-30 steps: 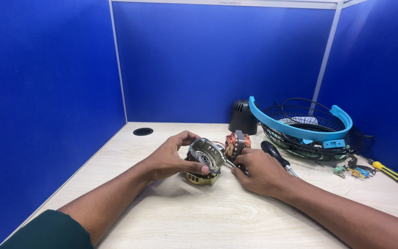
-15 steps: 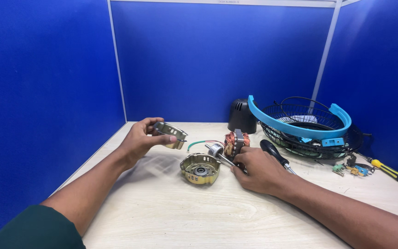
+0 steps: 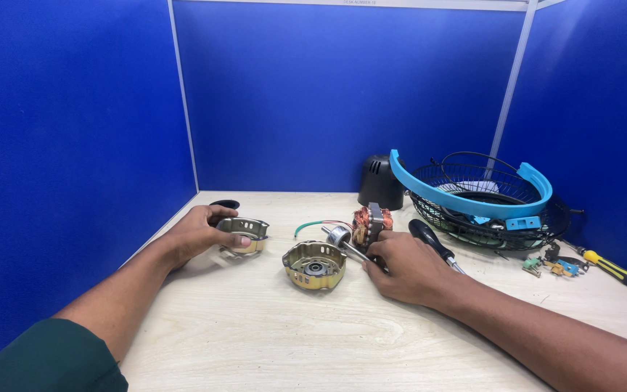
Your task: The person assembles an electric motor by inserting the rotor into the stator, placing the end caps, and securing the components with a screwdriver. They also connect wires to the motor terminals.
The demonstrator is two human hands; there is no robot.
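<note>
My left hand grips a round metal motor cover low over the desk at the left. A second, brass-coloured motor cover lies open side up in the middle of the desk. My right hand holds the motor core, a block with copper windings and a steel shaft that points toward the brass cover. Green and red wires trail from the core.
A black-handled screwdriver lies just right of my right hand. Behind stand a black motor housing and a black wire fan guard with a blue ring. Small parts and a yellow screwdriver lie at the right.
My left hand lifted one metal cover off the motor, carried it left and lowered it toward the desk. The brass cover stayed on the desk. My right hand kept hold of the core.
</note>
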